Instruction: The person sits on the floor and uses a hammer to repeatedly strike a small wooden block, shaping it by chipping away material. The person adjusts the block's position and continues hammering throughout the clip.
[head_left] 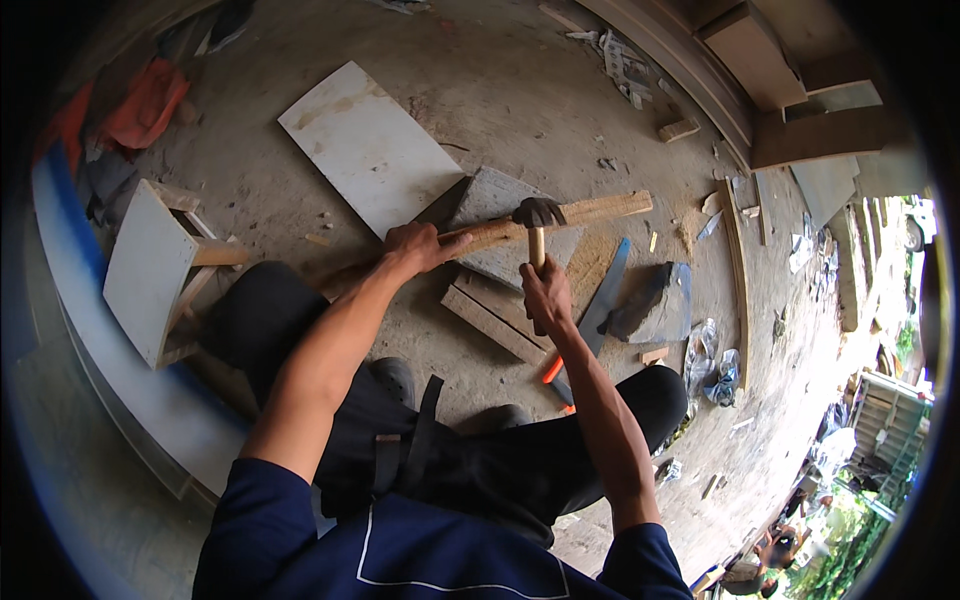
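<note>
My left hand (413, 250) is closed round a long, rough wooden strip (605, 207), pressing it down over a flat grey block (493, 195). The strip slants up to the right, and its far end juts past the block. In my right hand (548, 295) is a hammer (538, 248), gripped by its wooden handle. Its dark head lies over the strip, a little right of the block's middle; whether it touches the wood I cannot tell. Right of the block, a handsaw (604, 300) with an orange-tipped handle lies on the floor near my right forearm.
A white board (365, 145) lies beyond my left hand. Wooden pieces (495, 322) lie below the block, and a rough stone chunk (655, 303) sits beside the saw. A small white-panelled wooden frame (150, 270) stands at left. Scraps and a long batten (735, 280) lie at right.
</note>
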